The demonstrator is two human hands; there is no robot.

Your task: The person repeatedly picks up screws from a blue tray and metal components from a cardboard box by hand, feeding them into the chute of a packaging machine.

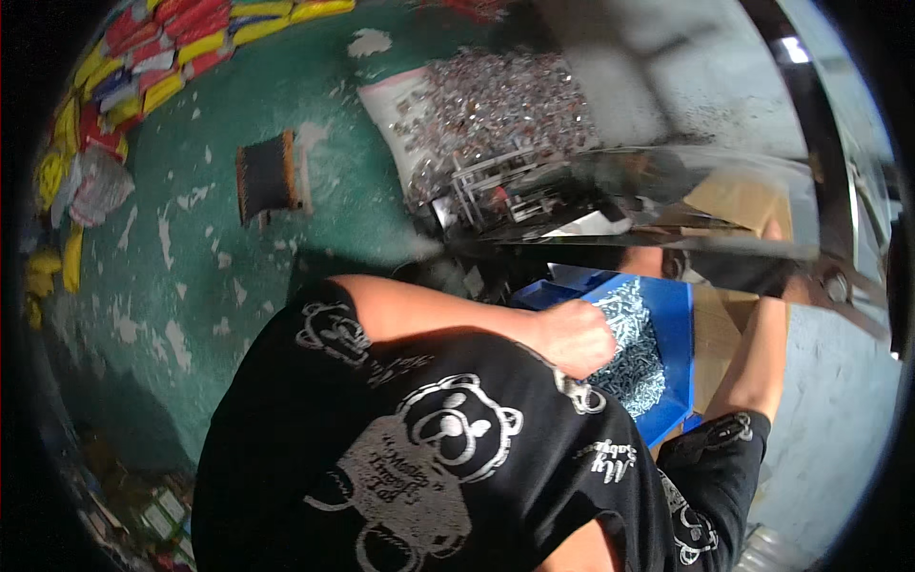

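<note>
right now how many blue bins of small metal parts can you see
1: the blue bin lies right of centre, under the left hand, filled with small metal parts. Others may be hidden behind the metal tray.

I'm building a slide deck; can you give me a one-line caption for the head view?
Left hand reaches into a blue bin of small silvery metal parts; right hand raised at a dark metal tray.

i see small screws [634,353]: shiny bare metal. blue bin [675,315]: smooth plastic. floor [191,248]: green paint, matt, flaking rough. my shirt [429,448]: black matt cloth. machine plate [667,191]: glossy metal.
</note>
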